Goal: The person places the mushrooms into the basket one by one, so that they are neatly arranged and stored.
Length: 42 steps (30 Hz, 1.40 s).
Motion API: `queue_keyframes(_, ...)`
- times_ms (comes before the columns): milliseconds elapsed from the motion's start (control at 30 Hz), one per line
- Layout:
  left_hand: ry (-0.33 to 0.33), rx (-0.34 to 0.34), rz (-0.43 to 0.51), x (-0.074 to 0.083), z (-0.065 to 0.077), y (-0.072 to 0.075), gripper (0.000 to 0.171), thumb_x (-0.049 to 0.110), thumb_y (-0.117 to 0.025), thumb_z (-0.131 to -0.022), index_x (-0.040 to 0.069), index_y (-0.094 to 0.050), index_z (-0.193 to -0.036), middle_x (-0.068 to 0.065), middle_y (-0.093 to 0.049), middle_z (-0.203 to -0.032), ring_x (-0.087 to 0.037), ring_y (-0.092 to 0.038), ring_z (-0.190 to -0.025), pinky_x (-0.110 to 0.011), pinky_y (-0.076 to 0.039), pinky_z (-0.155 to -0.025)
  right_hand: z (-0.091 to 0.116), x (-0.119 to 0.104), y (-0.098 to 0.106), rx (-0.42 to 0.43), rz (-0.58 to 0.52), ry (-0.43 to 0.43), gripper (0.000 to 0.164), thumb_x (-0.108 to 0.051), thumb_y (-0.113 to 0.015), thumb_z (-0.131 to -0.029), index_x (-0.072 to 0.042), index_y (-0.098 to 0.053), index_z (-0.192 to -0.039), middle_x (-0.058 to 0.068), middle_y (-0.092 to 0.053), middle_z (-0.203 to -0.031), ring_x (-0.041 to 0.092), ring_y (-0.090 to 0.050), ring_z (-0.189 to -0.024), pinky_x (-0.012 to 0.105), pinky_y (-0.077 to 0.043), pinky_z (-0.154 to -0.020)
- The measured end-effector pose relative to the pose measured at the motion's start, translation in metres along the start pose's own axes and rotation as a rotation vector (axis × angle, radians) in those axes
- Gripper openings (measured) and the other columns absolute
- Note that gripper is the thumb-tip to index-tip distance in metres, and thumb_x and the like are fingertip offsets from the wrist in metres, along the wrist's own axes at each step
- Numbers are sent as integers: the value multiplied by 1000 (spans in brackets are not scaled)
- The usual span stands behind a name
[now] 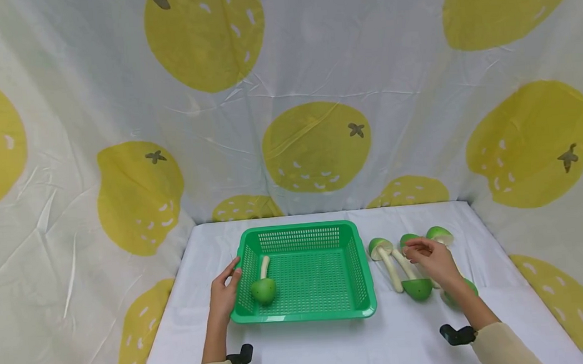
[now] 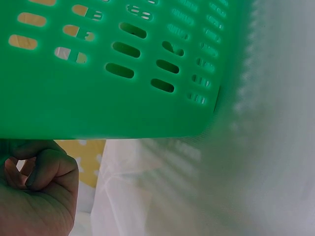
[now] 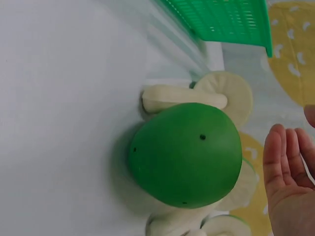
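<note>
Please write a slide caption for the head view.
Left grip on a green basket with one mushroom; right grip near more mushrooms.

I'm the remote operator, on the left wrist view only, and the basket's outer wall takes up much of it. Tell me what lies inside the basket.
Observer: One mushroom with a green cap and a pale stem; the head view shows it near the left side of the basket.

Operator: Understood. Now report where the right hand is.

Observer: In the head view, the right hand is by the other mushrooms, to the right of the basket.
</note>
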<state>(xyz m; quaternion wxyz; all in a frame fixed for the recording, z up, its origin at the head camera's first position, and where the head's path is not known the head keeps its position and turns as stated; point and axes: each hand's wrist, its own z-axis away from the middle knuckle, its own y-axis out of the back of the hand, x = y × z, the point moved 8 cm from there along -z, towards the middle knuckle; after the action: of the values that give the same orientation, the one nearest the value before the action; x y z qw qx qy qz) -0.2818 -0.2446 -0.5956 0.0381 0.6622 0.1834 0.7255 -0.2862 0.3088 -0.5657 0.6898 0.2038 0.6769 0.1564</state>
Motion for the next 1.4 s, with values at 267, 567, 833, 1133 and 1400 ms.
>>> queue_keyframes(267, 11, 4, -8, 0, 0, -4, 40, 40, -59, -105, 33, -61, -145, -12, -59, -117, -31, -43, -145, -64, -27, -117, 5, 21, 22, 62, 33, -20, 46, -33, -67, -102, 2, -64, -131, 9, -73, -106, 5, -69, -84, 27, -59, -76)
queue_keyframes(567, 20, 16, -31, -4, 5, 1, 40, 40, -58, -106, 32, -61, -145, -12, -60, -119, -33, -42, -145, -68, -26, -117, 9, 51, 39, 110, 84, -91, 47, -37, -66, -101, 1, -66, -129, 14, -74, -107, -3, -65, -81, 22, -57, -71)
queue_keyframes(833, 16, 20, -37, -2, 5, 5, 41, 37, -58, -106, 30, -59, -147, -12, -59, -119, -34, -41, -146, -68, -25, -117, 9, 69, 55, 148, 126, -146, 47, -39, -65, -101, 2, -67, -126, 2, -74, -96, -9, -61, -76, 17, -52, -65)
queue_keyframes(1133, 4, 10, -18, -1, 0, 0, 40, 39, -59, -106, 32, -60, -145, -13, -60, -120, -31, -43, -145, -65, -25, -119, 8, 87, 78, 172, 241, -246, 51, -42, -63, -101, 2, -67, -126, 16, -73, -107, 7, -58, -86, 18, -44, -65)
queue_keyframes(1400, 7, 16, -21, -2, 0, 0, 40, 38, -59, -106, 32, -61, -145, -12, -61, -118, -31, -44, -143, -67, -26, -118, 6, 107, 78, 98, 238, -376, 55, -40, -62, -101, 7, -61, -129, 24, -67, -112, 35, -59, -103, 33, -43, -73)
